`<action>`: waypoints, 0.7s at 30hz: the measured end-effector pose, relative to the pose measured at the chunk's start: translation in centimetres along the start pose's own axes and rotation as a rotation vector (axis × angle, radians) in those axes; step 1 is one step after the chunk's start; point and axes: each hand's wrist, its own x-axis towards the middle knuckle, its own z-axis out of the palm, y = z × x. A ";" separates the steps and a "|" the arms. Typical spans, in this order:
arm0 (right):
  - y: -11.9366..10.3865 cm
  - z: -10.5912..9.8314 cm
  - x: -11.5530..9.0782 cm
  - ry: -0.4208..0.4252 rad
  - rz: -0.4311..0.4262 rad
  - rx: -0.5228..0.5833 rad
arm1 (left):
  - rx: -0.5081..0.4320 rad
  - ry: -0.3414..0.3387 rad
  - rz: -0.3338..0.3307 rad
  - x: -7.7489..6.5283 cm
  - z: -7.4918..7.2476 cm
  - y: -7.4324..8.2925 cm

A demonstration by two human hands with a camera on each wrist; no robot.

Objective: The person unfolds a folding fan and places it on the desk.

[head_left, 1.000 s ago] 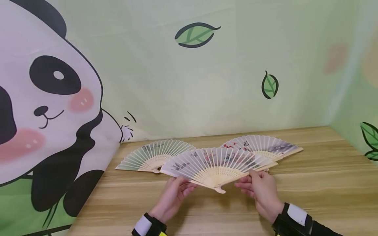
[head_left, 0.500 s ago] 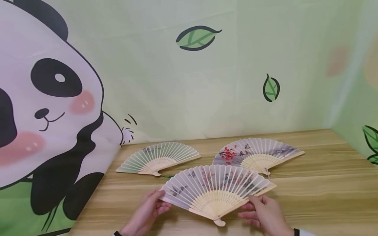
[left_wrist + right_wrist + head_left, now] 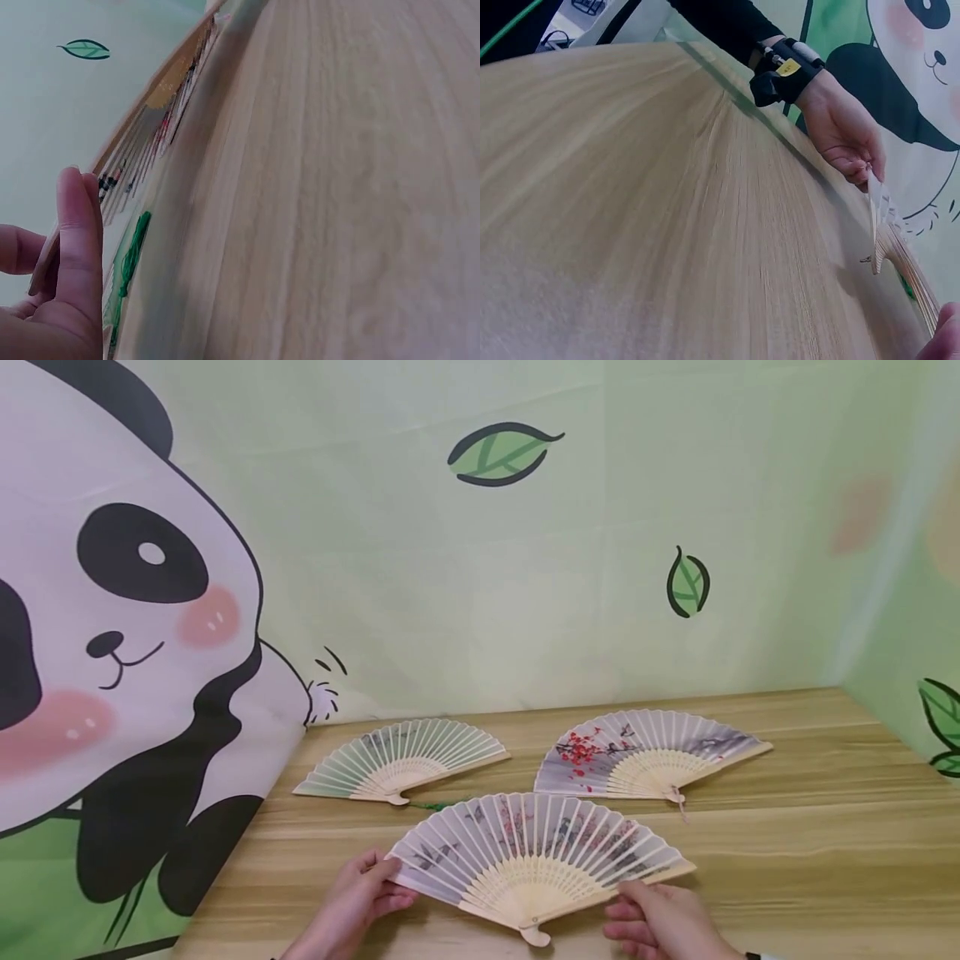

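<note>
A spread folding fan, pale purple-grey with dark and reddish painted flowers and light bamboo ribs, is at the front, its pivot end toward me. At its left edge, my left hand pinches the outer stick between thumb and fingers. My right hand pinches the right outer stick the same way. Seen edge-on in the right wrist view, the fan is close over the table, casting a shadow. Only a fingertip of the right hand shows there.
Two more open fans lie behind on the wooden table: a green fan at left with a green tassel, and a grey fan with red blossoms at right. A panda-printed backdrop rises behind.
Both hands have brought the front fan toward me and lower, then slightly left, uncovering the two fans behind. The left hand's hold has moved to the fan's outer left corner.
</note>
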 end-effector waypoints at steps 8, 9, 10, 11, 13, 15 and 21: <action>0.2 -0.9 -0.1 -0.066 0.055 0.021 | 0.167 -0.054 -0.061 -0.1 -0.5 -0.3; 0.2 -0.9 -0.1 -0.066 0.062 0.031 | 0.193 -0.073 -0.072 -0.1 -0.7 -0.4; 0.2 -0.9 -0.1 -0.065 0.068 0.042 | 0.216 -0.090 -0.084 0.0 -0.8 -0.5; 0.2 -1.0 0.0 -0.066 0.073 0.051 | 0.238 -0.106 -0.095 0.0 -1.1 -0.6; 0.3 -1.1 0.1 -0.085 0.068 0.060 | 0.281 -0.142 -0.113 0.0 -1.4 -0.5; 0.4 -1.1 0.1 -0.089 0.065 0.060 | 0.338 -0.176 -0.107 0.0 -1.8 -0.4; 0.4 -0.8 0.2 -0.042 0.089 0.059 | 0.545 -0.257 -0.056 -0.1 -2.0 0.4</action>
